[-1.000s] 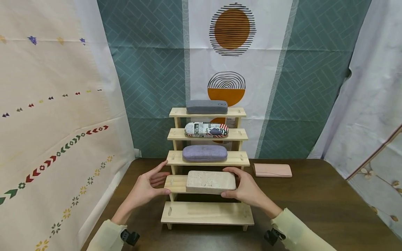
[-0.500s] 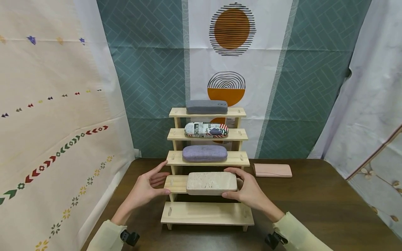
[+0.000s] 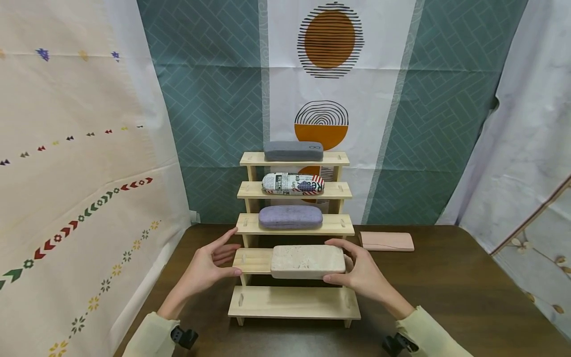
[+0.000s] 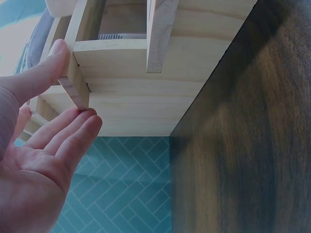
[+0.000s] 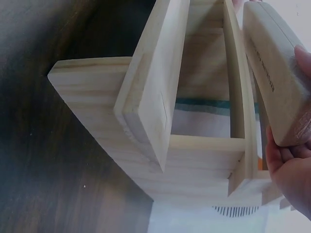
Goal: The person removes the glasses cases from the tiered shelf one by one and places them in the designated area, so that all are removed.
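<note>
My right hand (image 3: 363, 270) grips a cream-coloured hard glasses case (image 3: 308, 261) by its right end, thumb at the front and fingers behind. In the right wrist view, the case (image 5: 277, 73) is apart from the shelf edge beside it. It overlaps the second-lowest step of a wooden tiered display stand (image 3: 252, 260) in the head view. My left hand (image 3: 206, 264) holds the left end of that step. In the left wrist view, thumb and fingertips pinch the board end (image 4: 75, 87). Higher steps bear a purple glasses case (image 3: 291, 217), a newspaper-print case (image 3: 293, 184) and a grey case (image 3: 293, 151).
A pink flat case (image 3: 386, 241) lies on the dark wooden table (image 3: 428, 297), right of the stand. The lowest step (image 3: 294, 302) bears nothing. Patterned cloths (image 3: 214, 109) hang behind and on both sides.
My right hand and the cream glasses case have shifted to the right, slightly toward me. The left hand keeps its place on the stand.
</note>
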Tool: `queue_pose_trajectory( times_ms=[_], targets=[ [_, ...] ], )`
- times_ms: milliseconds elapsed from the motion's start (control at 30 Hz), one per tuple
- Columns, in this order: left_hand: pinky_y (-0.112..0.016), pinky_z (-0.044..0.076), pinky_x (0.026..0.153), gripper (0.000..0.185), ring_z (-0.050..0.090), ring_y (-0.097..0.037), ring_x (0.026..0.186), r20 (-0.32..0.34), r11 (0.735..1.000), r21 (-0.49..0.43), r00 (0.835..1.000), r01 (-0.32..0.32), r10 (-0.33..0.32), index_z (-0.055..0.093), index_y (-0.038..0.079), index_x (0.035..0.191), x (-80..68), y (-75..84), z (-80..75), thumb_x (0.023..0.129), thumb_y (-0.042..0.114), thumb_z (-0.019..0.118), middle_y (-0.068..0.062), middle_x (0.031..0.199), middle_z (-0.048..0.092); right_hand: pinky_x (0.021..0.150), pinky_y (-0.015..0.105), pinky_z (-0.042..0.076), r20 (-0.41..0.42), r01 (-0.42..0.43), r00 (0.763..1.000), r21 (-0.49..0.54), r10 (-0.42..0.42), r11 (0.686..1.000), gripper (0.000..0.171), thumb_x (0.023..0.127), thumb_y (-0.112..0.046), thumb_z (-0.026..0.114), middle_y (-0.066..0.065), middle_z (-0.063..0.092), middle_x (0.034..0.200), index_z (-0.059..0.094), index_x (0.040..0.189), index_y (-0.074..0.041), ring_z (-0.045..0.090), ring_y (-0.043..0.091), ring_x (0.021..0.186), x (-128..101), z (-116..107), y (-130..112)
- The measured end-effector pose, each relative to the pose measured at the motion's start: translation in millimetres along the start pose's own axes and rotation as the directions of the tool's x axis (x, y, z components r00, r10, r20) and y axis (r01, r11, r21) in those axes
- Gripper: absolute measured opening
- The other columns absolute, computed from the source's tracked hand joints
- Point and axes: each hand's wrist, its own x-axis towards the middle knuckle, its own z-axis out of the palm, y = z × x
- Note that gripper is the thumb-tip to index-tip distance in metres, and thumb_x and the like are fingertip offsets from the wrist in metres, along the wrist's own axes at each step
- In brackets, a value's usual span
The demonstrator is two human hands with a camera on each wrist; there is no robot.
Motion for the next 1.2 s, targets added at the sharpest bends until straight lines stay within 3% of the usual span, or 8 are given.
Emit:
queue_pose_trajectory(
  times_ms=[233,600,767,933,1200],
  targets=[
    [-0.039,0.056,0.101,0.103,0.062,-0.039,0.130,0.008,1.000,-0.012,1.000,-0.003,0.003,0.043,0.025,0.163,0.8,-0.3,0.2,0.077,0.002,0.094,-0.025,0.138,0.064,0.083,0.035,0.060,-0.011,0.012,1.000,-0.046,-0.012,0.999,0.071,0.079,-0.016,0.096,0.011,0.065,0.130,0.062,0.142,-0.013,0.067,0.025,0.102,-8,-11,0],
    [-0.039,0.056,0.101,0.103,0.062,-0.040,0.129,0.004,1.000,-0.007,1.000,-0.011,0.011,0.043,0.022,0.164,0.0,-0.5,0.4,0.077,0.003,0.094,-0.022,0.137,0.066,0.078,0.030,0.060,-0.015,0.056,0.998,-0.065,-0.057,0.996,0.074,0.078,-0.009,0.095,0.014,0.065,0.128,0.061,0.144,-0.007,0.068,0.020,0.094,-21,-35,-1],
    [-0.039,0.056,0.101,0.103,0.062,-0.040,0.129,0.004,1.000,-0.008,1.000,-0.012,0.013,0.042,0.022,0.164,0.2,-0.4,0.2,0.077,0.003,0.095,-0.022,0.137,0.066,0.081,0.027,0.059,-0.022,0.105,0.994,-0.065,-0.106,0.992,0.076,0.076,-0.002,0.095,0.017,0.061,0.133,0.060,0.143,0.000,0.067,0.020,0.098,-25,-50,0],
    [-0.039,0.056,0.101,0.103,0.062,-0.041,0.129,0.003,1.000,-0.012,1.000,-0.019,0.020,0.042,0.022,0.164,0.2,0.2,-0.4,0.077,0.003,0.094,-0.022,0.137,0.065,0.088,0.022,0.055,-0.015,0.160,0.987,-0.060,-0.161,0.985,0.076,0.075,0.003,0.094,0.017,0.057,0.142,0.060,0.143,-0.001,0.063,0.016,0.109,-29,-64,3],
    [-0.039,0.056,0.101,0.103,0.062,-0.040,0.129,0.006,1.000,-0.008,1.000,-0.020,0.020,0.043,0.022,0.164,-0.1,-0.3,-0.9,0.077,0.003,0.095,-0.022,0.137,0.066,0.083,0.025,0.057,0.008,0.202,0.979,-0.057,-0.202,0.978,0.077,0.074,0.012,0.090,0.016,0.058,0.139,0.059,0.144,0.000,0.061,0.017,0.107,-39,-90,-2]
  ],
)
